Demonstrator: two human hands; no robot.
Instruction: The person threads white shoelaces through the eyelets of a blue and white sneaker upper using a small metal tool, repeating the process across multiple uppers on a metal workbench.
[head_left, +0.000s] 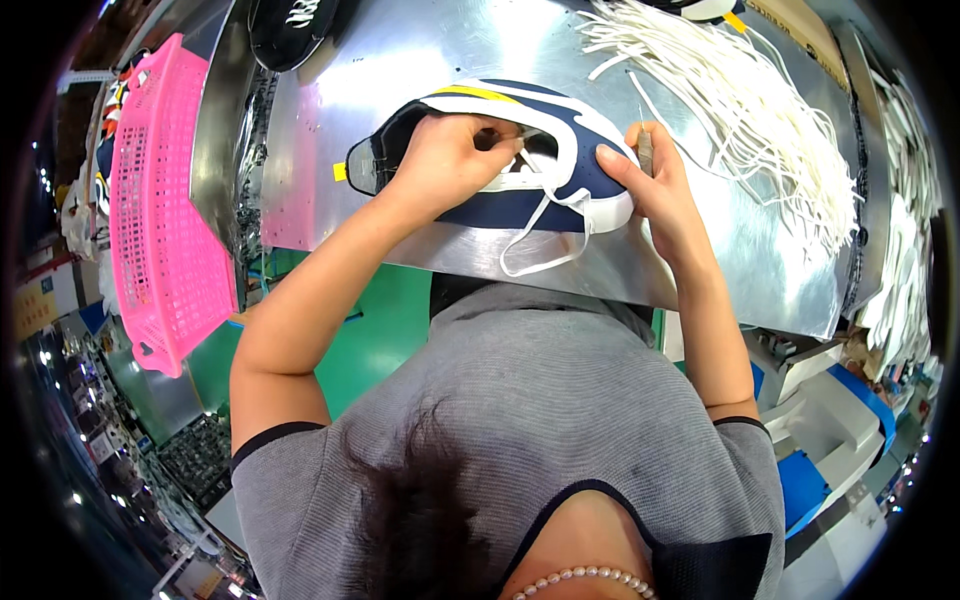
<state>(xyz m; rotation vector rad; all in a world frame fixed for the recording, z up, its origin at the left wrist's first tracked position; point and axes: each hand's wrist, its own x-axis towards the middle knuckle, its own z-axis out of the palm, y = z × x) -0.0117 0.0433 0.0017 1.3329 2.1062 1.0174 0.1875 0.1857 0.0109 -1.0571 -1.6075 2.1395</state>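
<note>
A navy shoe upper [592,150] with white trim and a yellow stripe lies on its side on the metal table, its toe end toward my right hand. My left hand [440,165] reaches over the opening, thumb and forefinger pinched on a white shoelace [545,262]. The lace runs through the eyelet area and loops down over the near edge of the upper. My right hand [665,195] is closed around the handle of a thin needle-like tool [645,150], which points away from me. Its thumb rests against the toe end. The inside of the upper is partly hidden by my left hand.
A heap of loose white laces [760,130] covers the right of the metal table [400,45]. At far left stands a pink perforated basket [165,230]. A black shoe part [290,30] lies at the back left. More white laces [900,210] hang beyond the right edge.
</note>
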